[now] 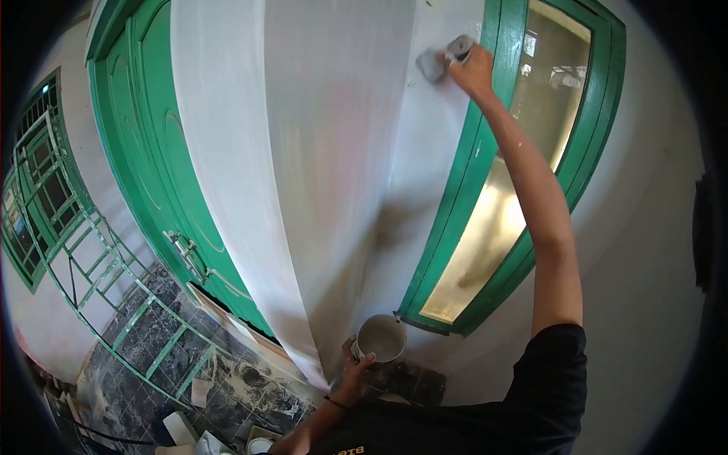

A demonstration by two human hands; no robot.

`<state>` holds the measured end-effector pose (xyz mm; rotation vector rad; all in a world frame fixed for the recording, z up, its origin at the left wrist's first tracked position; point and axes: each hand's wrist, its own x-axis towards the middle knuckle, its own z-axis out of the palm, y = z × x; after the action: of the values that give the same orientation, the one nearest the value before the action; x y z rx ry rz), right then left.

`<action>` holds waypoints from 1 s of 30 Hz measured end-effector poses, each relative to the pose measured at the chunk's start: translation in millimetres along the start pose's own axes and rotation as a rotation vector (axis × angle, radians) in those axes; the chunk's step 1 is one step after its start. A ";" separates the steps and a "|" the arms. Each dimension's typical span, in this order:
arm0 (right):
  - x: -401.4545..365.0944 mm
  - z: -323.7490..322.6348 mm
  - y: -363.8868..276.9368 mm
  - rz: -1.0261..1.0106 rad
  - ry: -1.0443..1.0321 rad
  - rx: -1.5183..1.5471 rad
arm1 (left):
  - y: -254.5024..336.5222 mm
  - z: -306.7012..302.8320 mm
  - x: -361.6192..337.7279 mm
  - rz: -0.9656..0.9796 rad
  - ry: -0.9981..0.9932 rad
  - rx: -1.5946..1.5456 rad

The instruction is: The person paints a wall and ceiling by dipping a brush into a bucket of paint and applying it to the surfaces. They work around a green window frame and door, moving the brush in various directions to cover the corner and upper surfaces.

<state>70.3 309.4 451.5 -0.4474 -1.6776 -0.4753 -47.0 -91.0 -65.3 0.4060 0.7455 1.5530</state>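
My left hand [354, 379] is low in the view, shut around the side of a small paint bucket [381, 339] with pale grey paint inside. The thumb lies over its rim. High up, my right hand [473, 70] is closed on a paintbrush whose blurred grey head [433, 67] is against the white wall [436, 129]. A dark round piece [460, 46] shows right at the fingers. Just right of this hand runs the green window frame [493, 45].
A green double door [178, 152] stands left of the grey-white pillar [334, 136]. A paint-spotted metal scaffold frame [114, 258] leans at the left. White dust and debris lie on the dark tiled floor [163, 326]. Containers [262, 442] sit at the bottom.
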 end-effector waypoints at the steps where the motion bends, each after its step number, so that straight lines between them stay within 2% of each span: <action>1: 10.5 -1.2 -8.0 0.044 0.099 0.021 | 3.5 3.2 -2.8 -0.011 0.014 -0.006; 3: 22.7 2.3 -22.4 0.133 0.292 0.058 | 1.9 1.2 -1.2 -0.013 0.031 -0.018; 6: 2.7 25.7 -17.4 0.133 0.467 0.061 | -9.9 -10.4 5.2 0.012 0.036 -0.030; 10: -41.7 31.1 -17.7 0.172 0.204 0.089 | 0.7 -6.1 0.8 0.041 0.027 -0.034; 13: -35.7 15.6 -28.4 0.167 0.057 0.037 | 9.6 -0.2 -3.8 0.037 0.044 -0.051; 16: -23.1 12.1 -35.5 0.231 0.127 0.109 | 6.1 -5.4 -1.0 0.016 0.062 -0.063; 19: -30.2 21.1 -29.5 0.160 0.163 0.157 | 6.0 -4.9 -1.1 0.025 0.066 -0.046; 22: -39.2 16.2 -33.9 0.168 0.013 0.082 | -0.6 -15.4 3.5 0.053 0.013 0.030; 26: -43.2 13.2 -36.2 0.244 -0.052 0.027 | -11.3 -24.8 9.1 0.085 -0.032 0.058; 30: -32.9 11.0 -31.8 0.317 -0.105 0.044 | -5.3 -18.3 1.2 0.042 0.036 0.051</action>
<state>49.0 287.9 415.6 -0.7022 -1.6749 -0.1838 -55.2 -93.9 -82.3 0.4351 0.8100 1.5866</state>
